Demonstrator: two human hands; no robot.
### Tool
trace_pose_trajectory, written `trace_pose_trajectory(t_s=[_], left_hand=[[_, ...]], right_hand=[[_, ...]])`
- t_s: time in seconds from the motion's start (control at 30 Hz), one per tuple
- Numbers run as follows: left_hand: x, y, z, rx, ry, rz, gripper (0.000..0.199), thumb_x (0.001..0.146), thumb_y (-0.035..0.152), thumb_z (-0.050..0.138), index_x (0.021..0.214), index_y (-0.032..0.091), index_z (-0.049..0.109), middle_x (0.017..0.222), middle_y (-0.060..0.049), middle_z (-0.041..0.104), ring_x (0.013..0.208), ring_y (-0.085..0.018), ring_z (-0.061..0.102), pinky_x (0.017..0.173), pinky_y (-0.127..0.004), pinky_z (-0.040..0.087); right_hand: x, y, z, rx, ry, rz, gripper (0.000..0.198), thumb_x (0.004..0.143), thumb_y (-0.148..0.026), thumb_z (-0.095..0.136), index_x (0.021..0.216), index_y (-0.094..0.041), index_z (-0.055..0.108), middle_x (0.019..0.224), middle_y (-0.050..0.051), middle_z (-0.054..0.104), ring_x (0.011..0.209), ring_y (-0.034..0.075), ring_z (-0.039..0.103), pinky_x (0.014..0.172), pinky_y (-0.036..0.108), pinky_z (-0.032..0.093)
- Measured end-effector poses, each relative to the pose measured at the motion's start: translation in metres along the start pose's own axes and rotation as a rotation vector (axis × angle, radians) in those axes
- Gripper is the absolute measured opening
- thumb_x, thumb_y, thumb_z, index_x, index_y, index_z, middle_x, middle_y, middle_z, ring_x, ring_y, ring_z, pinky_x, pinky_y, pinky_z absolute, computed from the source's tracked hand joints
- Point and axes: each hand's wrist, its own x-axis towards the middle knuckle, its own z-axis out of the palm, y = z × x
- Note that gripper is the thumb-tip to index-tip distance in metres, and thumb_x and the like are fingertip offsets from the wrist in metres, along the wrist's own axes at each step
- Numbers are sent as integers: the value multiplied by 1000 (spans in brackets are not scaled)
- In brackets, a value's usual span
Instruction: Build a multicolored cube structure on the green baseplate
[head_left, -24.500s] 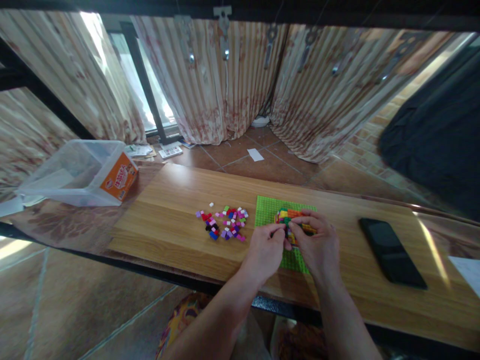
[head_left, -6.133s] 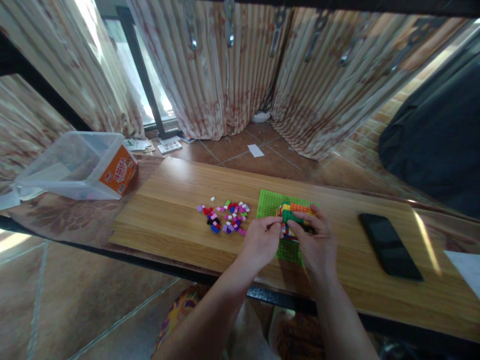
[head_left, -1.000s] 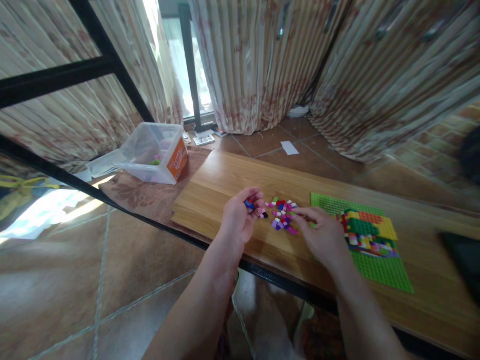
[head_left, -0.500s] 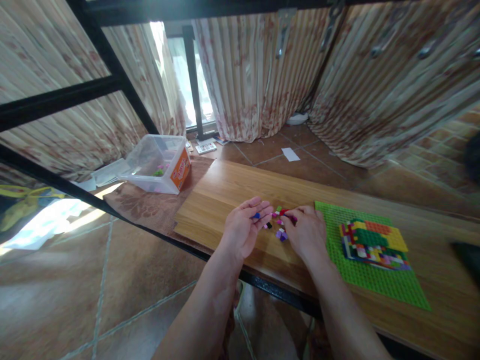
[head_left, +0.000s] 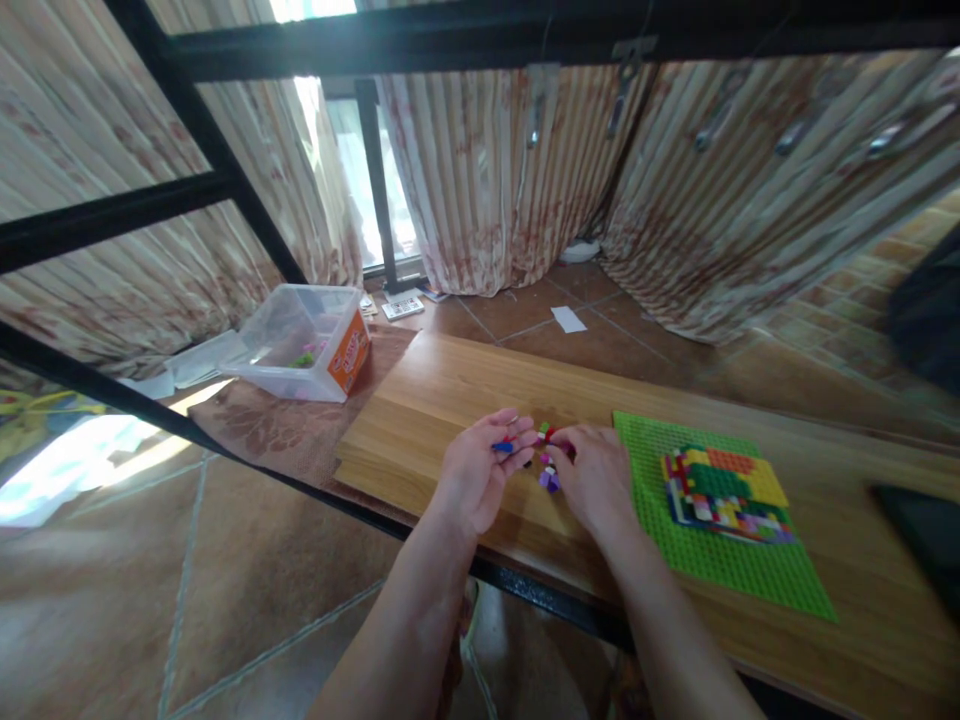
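Observation:
My left hand [head_left: 474, 478] is palm up above the wooden board, its fingers stretched out. Lying across those fingers is a blue toy brick [head_left: 503, 447], with a bit of red beside it. Close by on the right, my right hand [head_left: 597, 478] reaches down over a small pile of loose bricks with thumb and fingers bent together. What they pinch is hidden. Purple bricks [head_left: 550, 482] show at the pile's near side, with green, red, pink and white ones behind. To the right, a many-coloured brick build [head_left: 726, 488] sits on a green baseplate [head_left: 739, 575].
A clear plastic box [head_left: 289, 385] with an orange label holds a few pink and green pieces, left of the wooden board [head_left: 420, 400]. A dark flat object [head_left: 919, 535] lies at the right. Black metal bars [head_left: 172, 190] cross the upper left, before curtains.
A red piece now shows beside the blue brick on my left fingers. My right hand remains at the pile, its fingers slightly shifted. The whole view has tilted a little.

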Motion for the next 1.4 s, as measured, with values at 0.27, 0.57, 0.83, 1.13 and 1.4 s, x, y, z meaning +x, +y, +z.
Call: trace_pose_trajectory(t_s=[0.27, 0.57, 0.83, 1.13, 1.4], left_hand=[[3, -9, 0, 62, -22, 125, 28, 74, 2, 53, 99, 10, 62, 75, -4, 66, 53, -6, 53, 57, -20, 43], [5, -21, 9, 159, -33, 171, 25, 69, 8, 62, 94, 12, 67, 71, -2, 65, 47, -2, 44, 50, -16, 35], [9, -41, 25, 202, -30, 119, 19, 72, 4, 58, 88, 10, 65, 83, -8, 71, 69, -12, 67, 70, -24, 52], [9, -58, 39, 223, -101, 118, 21, 71, 3, 62, 90, 11, 66, 88, -10, 72, 77, -14, 69, 79, -28, 54], [10, -63, 43, 260, -120, 97, 23, 73, 0, 59, 92, 12, 66, 92, -9, 70, 78, -14, 69, 77, -27, 53]], right_hand=[[-2, -5, -14, 238, 70, 66, 16, 84, -28, 54, 79, -21, 68, 86, 5, 71, 84, 21, 61, 80, 36, 43], [-16, 27, -85, 443, 436, 230, 18, 80, -37, 62, 85, -21, 70, 82, 5, 72, 73, 20, 67, 69, 35, 54], [-45, 107, -143, 284, 363, 500, 20, 71, -33, 67, 85, -22, 75, 74, 4, 74, 69, 22, 70, 65, 36, 54], [-50, 103, -129, 382, 139, 284, 21, 75, -28, 61, 89, -22, 75, 84, 4, 76, 75, 20, 71, 71, 37, 57], [-52, 114, -120, 340, 144, 180, 22, 74, -24, 59, 89, -23, 75, 87, 4, 75, 82, 21, 69, 81, 42, 54]])
